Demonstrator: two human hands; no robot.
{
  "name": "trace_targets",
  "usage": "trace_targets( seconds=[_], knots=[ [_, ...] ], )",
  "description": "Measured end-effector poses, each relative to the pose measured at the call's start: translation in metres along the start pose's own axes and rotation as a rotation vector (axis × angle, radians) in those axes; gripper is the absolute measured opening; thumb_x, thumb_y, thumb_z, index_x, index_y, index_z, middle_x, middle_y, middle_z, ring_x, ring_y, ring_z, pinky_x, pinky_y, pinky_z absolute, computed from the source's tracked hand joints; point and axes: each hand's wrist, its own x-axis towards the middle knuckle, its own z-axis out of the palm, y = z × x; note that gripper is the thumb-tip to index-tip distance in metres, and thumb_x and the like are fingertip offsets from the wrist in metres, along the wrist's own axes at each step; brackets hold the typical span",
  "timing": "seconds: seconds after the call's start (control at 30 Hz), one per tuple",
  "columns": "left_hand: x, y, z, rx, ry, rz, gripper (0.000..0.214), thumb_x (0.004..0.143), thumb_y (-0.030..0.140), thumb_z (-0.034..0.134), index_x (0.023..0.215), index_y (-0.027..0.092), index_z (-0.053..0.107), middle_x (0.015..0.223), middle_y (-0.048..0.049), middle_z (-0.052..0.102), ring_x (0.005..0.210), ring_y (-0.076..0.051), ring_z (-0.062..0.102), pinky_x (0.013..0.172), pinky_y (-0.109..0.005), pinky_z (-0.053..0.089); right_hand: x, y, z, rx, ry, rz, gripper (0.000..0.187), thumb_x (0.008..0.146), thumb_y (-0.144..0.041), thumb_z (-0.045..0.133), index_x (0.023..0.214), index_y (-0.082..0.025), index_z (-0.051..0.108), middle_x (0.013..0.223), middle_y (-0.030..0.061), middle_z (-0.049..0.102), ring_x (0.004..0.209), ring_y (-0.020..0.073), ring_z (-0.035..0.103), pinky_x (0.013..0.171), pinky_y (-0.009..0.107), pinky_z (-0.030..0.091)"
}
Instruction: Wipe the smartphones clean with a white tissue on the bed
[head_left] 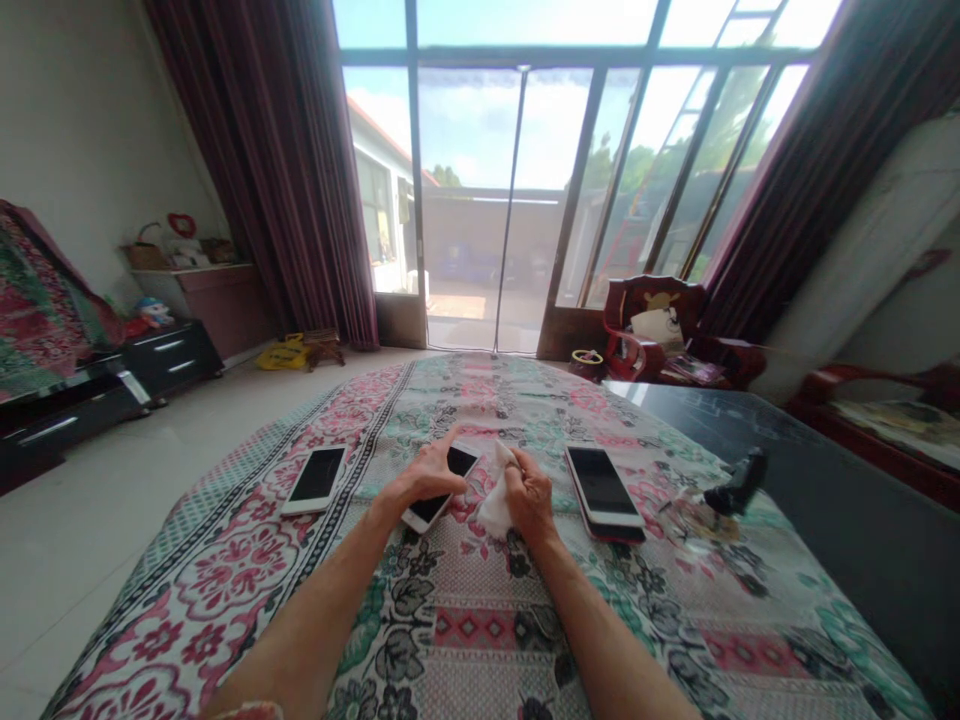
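A white smartphone with a dark screen lies at a slant on the patterned tablecloth. My left hand reaches across it, thumb and fingers at its edges and the index finger stretched forward. Just to the right, my right hand is closed around a crumpled white tissue or cloth, which is apart from the phone. Another white phone rests face up on the left. On the right, a white phone lies on top of a darker, mostly hidden one.
A clear bottle with a black spray head is at the table's right, seemingly on its side. Beyond it stands a dark tabletop. A carved wooden chair and a glass door are farther back.
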Motion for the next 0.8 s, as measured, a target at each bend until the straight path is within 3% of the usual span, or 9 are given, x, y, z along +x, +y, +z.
trace_targets(
  seconds=[0.13, 0.23, 0.37, 0.5, 0.8],
  knots=[
    [-0.005, -0.005, -0.027, -0.247, -0.143, 0.167, 0.108, 0.054, 0.018, 0.066, 0.151, 0.024, 0.019, 0.143, -0.008, 0.044, 0.125, -0.028, 0.045, 0.102, -0.034, 0.038, 0.001, 0.002, 0.001, 0.008, -0.001, -0.004, 0.037, 0.077, -0.027, 0.044, 0.101, -0.017, 0.07, 0.08, 0.0028, 0.071, 0.074, 0.0177, 0.062, 0.064, 0.023, 0.046],
    [-0.012, 0.002, -0.037, -0.336, -0.201, 0.234, 0.108, 0.053, 0.014, 0.063, 0.15, 0.029, 0.019, 0.146, -0.0056, 0.039, 0.129, -0.027, 0.04, 0.104, -0.036, 0.036, 0.001, 0.002, 0.002, 0.018, -0.001, -0.004, 0.037, 0.077, -0.026, 0.044, 0.102, -0.017, 0.07, 0.081, 0.0029, 0.071, 0.074, 0.0173, 0.061, 0.064, 0.023, 0.046],
    [-0.014, 0.007, -0.037, -0.408, -0.254, 0.304, 0.108, 0.052, 0.012, 0.062, 0.149, 0.032, 0.021, 0.147, -0.0035, 0.037, 0.135, -0.027, 0.032, 0.109, -0.04, 0.029, 0.0, 0.002, 0.002, 0.035, -0.01, -0.012, 0.037, 0.077, -0.026, 0.044, 0.101, -0.017, 0.07, 0.082, 0.0022, 0.071, 0.075, 0.0166, 0.062, 0.065, 0.022, 0.046],
    [-0.012, 0.004, -0.035, -0.46, -0.283, 0.347, 0.107, 0.053, 0.014, 0.064, 0.149, 0.033, 0.021, 0.149, -0.0025, 0.036, 0.135, -0.027, 0.033, 0.108, -0.04, 0.03, 0.0, 0.002, 0.002, 0.042, -0.02, -0.008, 0.037, 0.078, -0.025, 0.043, 0.103, -0.017, 0.069, 0.083, 0.002, 0.072, 0.076, 0.0163, 0.062, 0.066, 0.022, 0.047],
    [-0.021, 0.017, -0.042, -0.402, -0.331, 0.309, 0.106, 0.054, 0.009, 0.061, 0.149, 0.036, 0.022, 0.15, -0.0014, 0.038, 0.132, -0.024, 0.04, 0.103, -0.037, 0.038, 0.0, -0.001, 0.001, 0.009, -0.046, -0.005, 0.035, 0.076, -0.021, 0.042, 0.099, -0.02, 0.069, 0.092, 0.003, 0.072, 0.082, 0.0174, 0.064, 0.071, 0.024, 0.048]
  ],
)
